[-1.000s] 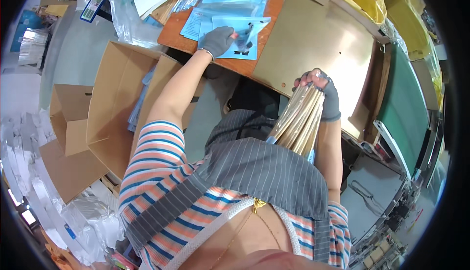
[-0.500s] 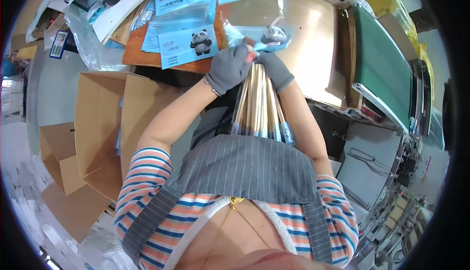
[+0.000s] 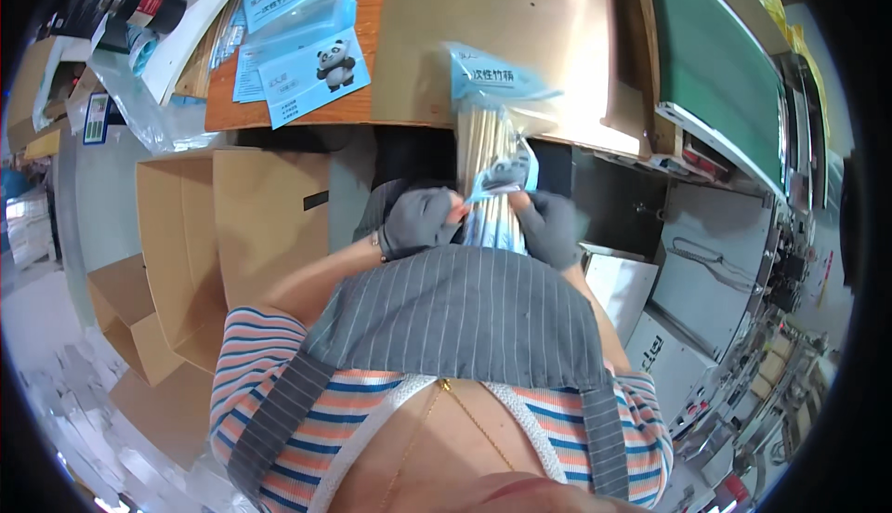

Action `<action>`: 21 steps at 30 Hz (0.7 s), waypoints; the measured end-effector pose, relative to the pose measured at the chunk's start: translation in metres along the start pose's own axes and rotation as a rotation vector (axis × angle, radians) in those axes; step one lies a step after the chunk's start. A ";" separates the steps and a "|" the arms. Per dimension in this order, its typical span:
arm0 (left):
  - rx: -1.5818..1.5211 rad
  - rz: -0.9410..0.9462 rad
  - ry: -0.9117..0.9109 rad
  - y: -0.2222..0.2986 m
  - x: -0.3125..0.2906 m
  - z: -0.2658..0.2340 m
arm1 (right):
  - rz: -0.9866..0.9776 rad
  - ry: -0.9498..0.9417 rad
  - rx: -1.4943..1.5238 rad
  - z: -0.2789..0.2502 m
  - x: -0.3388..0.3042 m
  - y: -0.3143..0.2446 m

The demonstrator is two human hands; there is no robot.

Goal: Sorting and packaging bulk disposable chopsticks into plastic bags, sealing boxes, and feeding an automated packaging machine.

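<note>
A bundle of disposable chopsticks point(image 3: 494, 212) lies lengthwise in front of my apron, with blue-wrapped ends toward me. Around its far part is a clear and blue plastic bag point(image 3: 500, 79) with a panda print; the bag's mouth lies near my hands and the near ends stick out of it. My left hand point(image 3: 418, 221), in a grey glove with bare fingertips, pinches the left side of the bag's mouth. On the other side my right hand point(image 3: 552, 228), gloved alike and slightly blurred, grips the right side of the mouth.
More blue panda bags point(image 3: 316, 76) lie stacked on the table at the far left. A brown board point(image 3: 418, 39) covers the table's middle. Open cardboard boxes point(image 3: 269, 225) stand at my left; a green panel point(image 3: 725, 76) and a grey cabinet point(image 3: 711, 225) are at the right.
Both hands have come toward my body, drawing the bag's mouth down along the chopsticks. Most of the bundle is now inside the bag.
</note>
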State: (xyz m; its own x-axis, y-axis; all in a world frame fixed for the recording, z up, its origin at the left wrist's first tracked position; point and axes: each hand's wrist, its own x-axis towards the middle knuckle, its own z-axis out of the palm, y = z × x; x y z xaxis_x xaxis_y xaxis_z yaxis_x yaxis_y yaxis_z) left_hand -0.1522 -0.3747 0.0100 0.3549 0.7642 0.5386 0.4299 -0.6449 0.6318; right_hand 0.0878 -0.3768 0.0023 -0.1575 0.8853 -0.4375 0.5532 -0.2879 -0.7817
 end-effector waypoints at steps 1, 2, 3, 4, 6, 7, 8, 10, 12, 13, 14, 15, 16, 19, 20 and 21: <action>0.049 -0.085 -0.020 0.011 0.010 -0.002 | -0.079 0.155 -0.284 -0.018 0.006 -0.038; 0.047 -0.114 0.027 0.014 0.035 -0.004 | -0.159 0.313 -0.573 -0.032 0.016 -0.064; -0.004 -0.260 0.001 0.018 0.065 -0.011 | -0.346 0.456 -0.534 -0.041 0.031 -0.072; -0.034 -0.227 0.022 0.019 0.101 -0.023 | -0.528 0.600 -0.493 -0.050 0.044 -0.079; 0.073 -0.182 0.003 0.015 0.158 -0.052 | -0.765 0.601 -0.320 -0.084 0.055 -0.127; 0.053 -0.268 -0.060 0.019 0.186 -0.074 | -0.856 0.602 -0.314 -0.101 0.063 -0.147; 0.093 -0.221 -0.128 0.016 0.217 -0.096 | -0.945 0.598 -0.311 -0.117 0.071 -0.164; 0.263 -0.126 -0.292 -0.006 0.266 -0.122 | -0.908 0.445 -0.644 -0.152 0.096 -0.190; 0.472 0.047 -0.339 -0.004 0.293 -0.131 | -0.616 0.323 -0.623 -0.173 0.067 -0.254; 0.495 0.099 -0.284 0.000 0.301 -0.140 | -0.577 0.294 -0.355 -0.171 0.048 -0.272; 0.517 0.151 -0.231 0.003 0.308 -0.147 | -0.602 0.259 -0.125 -0.177 0.053 -0.277; 0.522 0.160 -0.220 -0.006 0.315 -0.147 | -0.569 0.313 -0.319 -0.187 0.070 -0.281; 0.490 0.118 -0.297 -0.019 0.317 -0.149 | -0.541 0.350 -0.510 -0.191 0.088 -0.285; 0.403 0.032 -0.404 -0.033 0.324 -0.138 | -0.565 0.249 -0.533 -0.203 0.115 -0.275; 0.438 0.060 -0.420 -0.031 0.327 -0.134 | -0.564 0.267 -0.533 -0.207 0.126 -0.264; 0.283 -0.045 -0.413 -0.044 0.323 -0.128 | -0.513 0.207 -0.525 -0.203 0.136 -0.251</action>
State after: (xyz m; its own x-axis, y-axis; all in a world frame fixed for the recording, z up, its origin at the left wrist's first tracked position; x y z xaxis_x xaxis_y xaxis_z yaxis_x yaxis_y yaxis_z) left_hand -0.1627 -0.1002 0.2276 0.6056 0.7668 0.2126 0.6399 -0.6281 0.4427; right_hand 0.0933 -0.1100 0.2297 -0.3715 0.9267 0.0563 0.7770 0.3435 -0.5275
